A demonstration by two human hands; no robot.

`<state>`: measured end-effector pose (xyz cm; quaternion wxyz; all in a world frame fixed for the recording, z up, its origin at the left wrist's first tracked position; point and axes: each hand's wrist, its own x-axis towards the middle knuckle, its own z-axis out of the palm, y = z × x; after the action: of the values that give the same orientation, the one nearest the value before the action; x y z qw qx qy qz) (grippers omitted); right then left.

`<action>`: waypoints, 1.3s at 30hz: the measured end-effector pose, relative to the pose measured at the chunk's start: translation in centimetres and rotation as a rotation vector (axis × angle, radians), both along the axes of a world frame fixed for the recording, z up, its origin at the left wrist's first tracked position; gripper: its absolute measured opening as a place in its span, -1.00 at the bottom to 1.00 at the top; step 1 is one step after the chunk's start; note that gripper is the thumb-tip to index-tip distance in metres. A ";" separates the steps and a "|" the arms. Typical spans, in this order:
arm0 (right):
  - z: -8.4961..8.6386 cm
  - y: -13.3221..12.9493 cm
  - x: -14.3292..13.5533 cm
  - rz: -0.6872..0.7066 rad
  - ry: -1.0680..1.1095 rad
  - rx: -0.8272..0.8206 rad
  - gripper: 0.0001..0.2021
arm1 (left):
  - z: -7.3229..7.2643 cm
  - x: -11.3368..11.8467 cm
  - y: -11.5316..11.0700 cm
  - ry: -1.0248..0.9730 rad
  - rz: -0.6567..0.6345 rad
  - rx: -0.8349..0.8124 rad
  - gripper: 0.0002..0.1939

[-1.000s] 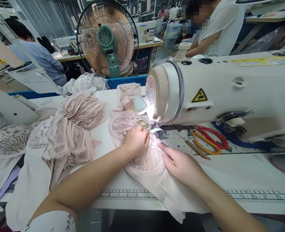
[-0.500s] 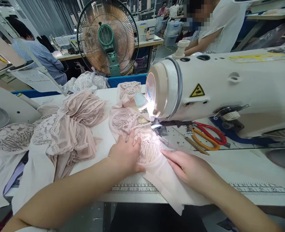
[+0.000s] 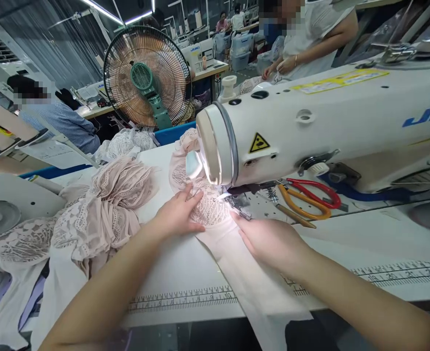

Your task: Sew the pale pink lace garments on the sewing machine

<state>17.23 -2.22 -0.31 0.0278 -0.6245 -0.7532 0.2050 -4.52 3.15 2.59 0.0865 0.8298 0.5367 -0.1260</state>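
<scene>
A pale pink lace bra (image 3: 210,210) lies under the lit needle area of the sewing machine (image 3: 269,136), its plain fabric wing (image 3: 251,282) trailing over the table's front edge. My left hand (image 3: 176,212) rests on the left side of the lace cup, fingers spread and lying flat. Close to the presser foot (image 3: 236,207), my right hand (image 3: 273,241) has its fingers together at the cup's right edge, pinching the fabric. Its fingertips are partly hidden by the foot and the glare.
Red-handled scissors (image 3: 319,192) and orange-handled scissors (image 3: 304,204) lie right of the needle. A pile of lace pieces (image 3: 120,185) covers the table's left side. A large fan (image 3: 147,78) stands behind. Co-workers sit beyond; one person's hands (image 3: 278,68) handle lace.
The view has shifted and tilted. The bra has moved further under the machine, its far part now more hidden behind the head. Both hands have gone along, still at the cup.
</scene>
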 end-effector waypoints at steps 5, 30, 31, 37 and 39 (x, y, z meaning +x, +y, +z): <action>0.3 0.2 -0.2 0.104 -0.147 -0.080 -0.52 | 0.1 -0.5 1.8 -0.036 -0.016 -0.002 -0.09; -1.7 -5.2 4.2 0.333 0.003 0.183 -0.77 | -2.3 5.9 -6.0 -0.261 -0.472 0.303 -0.76; -1.7 -5.5 4.5 0.337 0.019 0.192 -0.78 | -2.8 6.2 -6.9 -0.256 -0.545 0.300 -0.74; -2.0 -6.0 5.4 0.349 0.058 0.238 -0.73 | -3.8 6.0 -8.5 -0.141 -0.690 0.377 -0.69; -2.1 -5.9 5.5 0.370 0.033 0.239 -0.72 | -3.6 5.8 -8.4 -0.117 -0.698 0.404 -0.74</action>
<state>22.69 -8.15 -2.45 0.0758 -0.4643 -0.8733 0.1261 1.27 -5.21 -1.04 -0.0958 0.9683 0.2307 0.0076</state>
